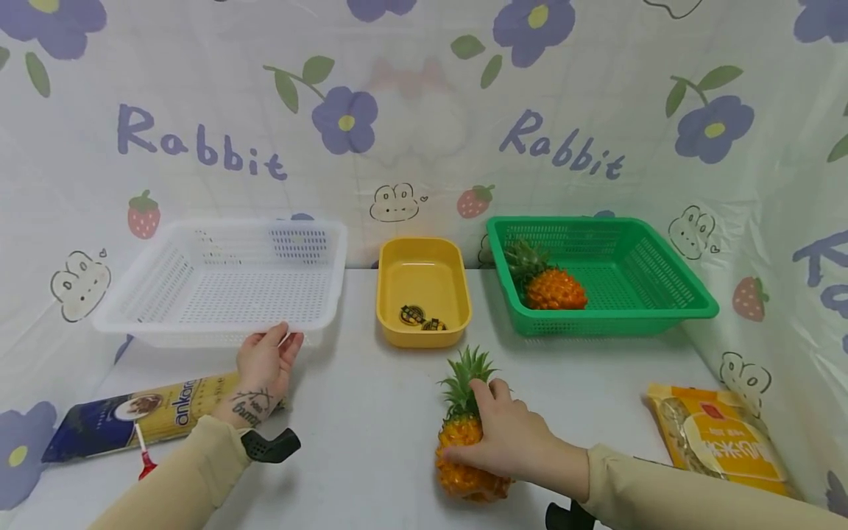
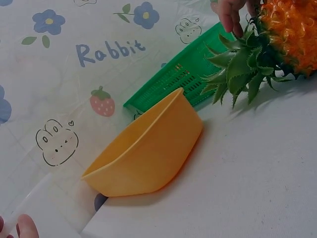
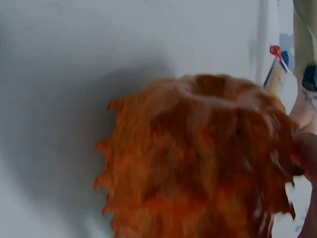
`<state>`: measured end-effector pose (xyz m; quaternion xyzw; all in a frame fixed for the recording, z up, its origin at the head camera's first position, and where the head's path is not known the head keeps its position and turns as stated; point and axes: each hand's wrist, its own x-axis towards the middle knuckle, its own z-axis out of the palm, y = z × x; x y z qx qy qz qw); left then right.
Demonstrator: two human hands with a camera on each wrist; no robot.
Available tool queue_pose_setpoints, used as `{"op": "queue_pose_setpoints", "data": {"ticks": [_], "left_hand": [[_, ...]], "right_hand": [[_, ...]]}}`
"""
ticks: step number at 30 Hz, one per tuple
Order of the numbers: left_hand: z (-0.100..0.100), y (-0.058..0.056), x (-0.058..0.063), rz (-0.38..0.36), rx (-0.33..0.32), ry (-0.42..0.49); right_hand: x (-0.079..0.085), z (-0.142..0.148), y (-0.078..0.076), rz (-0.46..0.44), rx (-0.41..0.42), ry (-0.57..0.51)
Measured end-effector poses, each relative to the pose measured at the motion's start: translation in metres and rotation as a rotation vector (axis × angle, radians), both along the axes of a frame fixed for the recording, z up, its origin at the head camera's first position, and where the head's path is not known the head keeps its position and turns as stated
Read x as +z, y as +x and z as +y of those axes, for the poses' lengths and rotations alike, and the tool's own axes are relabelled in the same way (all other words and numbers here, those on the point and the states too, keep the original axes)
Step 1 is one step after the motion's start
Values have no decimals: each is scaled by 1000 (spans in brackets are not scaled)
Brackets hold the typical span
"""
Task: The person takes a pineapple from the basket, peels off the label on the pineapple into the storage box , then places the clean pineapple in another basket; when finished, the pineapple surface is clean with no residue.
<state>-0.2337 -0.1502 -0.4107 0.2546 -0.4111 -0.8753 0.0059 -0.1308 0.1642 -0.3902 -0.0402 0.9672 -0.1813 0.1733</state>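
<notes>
My right hand (image 1: 506, 434) grips a small orange pineapple (image 1: 467, 478) with a green crown, low over the table's front middle. Its thumb lies across the fruit and its fingers reach round the far side near the leaves. The right wrist view shows the spiky pineapple (image 3: 198, 163) up close. My left hand (image 1: 268, 361) pinches the front rim of a white basket (image 1: 258, 294), fingertips at the edge. Under the left forearm lies a pack of spaghetti (image 1: 159, 405), partly hidden. A second pineapple (image 1: 555, 288) lies in the green basket (image 1: 623, 324).
Between the baskets stands a yellow tub (image 1: 424, 338) with two small black-and-yellow round pieces (image 1: 412, 315) inside. A red lollipop (image 1: 146, 465) on a white stick lies by the spaghetti. A yellow food bag (image 1: 722, 438) is at the right. A printed sheet (image 1: 424, 110) hangs behind.
</notes>
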Motion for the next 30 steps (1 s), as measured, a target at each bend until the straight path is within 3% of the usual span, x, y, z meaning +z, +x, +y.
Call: {"op": "queue_pose_setpoints", "data": {"ticks": [7, 14, 21, 30], "left_hand": [[0, 0, -2, 12, -7, 2], [0, 0, -3, 31, 3, 0], [0, 0, -3, 27, 3, -3], [1, 0, -3, 21, 12, -5]], "right_hand": [[-2, -9, -1, -48, 54, -18], [6, -13, -2, -113, 172, 59], [6, -15, 2, -72, 192, 171], [7, -12, 3, -20, 213, 120]]}}
